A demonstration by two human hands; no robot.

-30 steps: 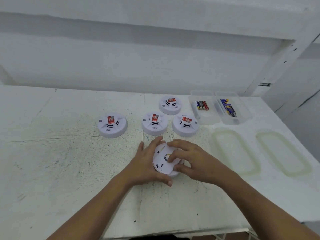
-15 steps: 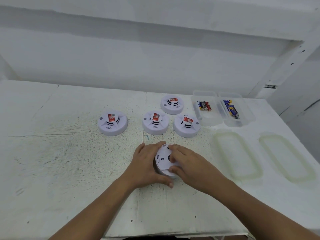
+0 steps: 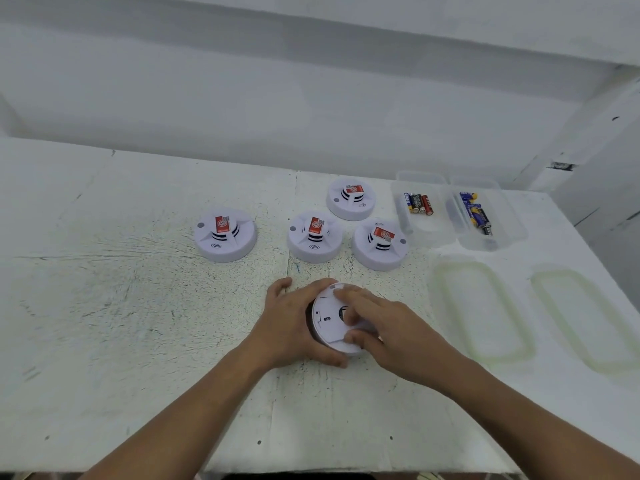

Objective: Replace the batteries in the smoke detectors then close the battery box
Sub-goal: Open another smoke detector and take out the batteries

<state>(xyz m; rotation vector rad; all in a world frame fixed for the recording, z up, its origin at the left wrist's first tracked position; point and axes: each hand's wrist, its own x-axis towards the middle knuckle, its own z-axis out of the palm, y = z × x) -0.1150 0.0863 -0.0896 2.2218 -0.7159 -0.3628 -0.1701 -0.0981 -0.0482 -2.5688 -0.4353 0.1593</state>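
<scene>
Fingers (image 3: 313, 289) of the left hand (image 3: 289, 323) curl round the far-left rim of the overturned smoke detector (image 3: 327, 322), thumb hooked under its near edge, a firm grip. On the other side, the fingers (image 3: 349, 295) of the right hand (image 3: 389, 327) bend over the detector's flat back, thumb tip pressed near the lower edge. They're blurred, so the exact hold is hard to read. The detector sits on the tabletop (image 3: 138, 306), near the front and about centre, tipped slightly toward the left.

Farther back stand four more detectors, each dome-up with a red label: one alone at the left (image 3: 225, 233), one in the middle (image 3: 314, 237), one to its right (image 3: 379, 244) and one behind them (image 3: 350, 199). Right of those, two clear battery boxes sit side by side, both open. The left box (image 3: 403, 230) holds a few mixed batteries (image 3: 418, 203); the right box (image 3: 509, 233) holds blue-and-yellow batteries (image 3: 476, 213). Two clear lids (image 3: 481, 310) (image 3: 585, 317) lie flat in front of the boxes.
</scene>
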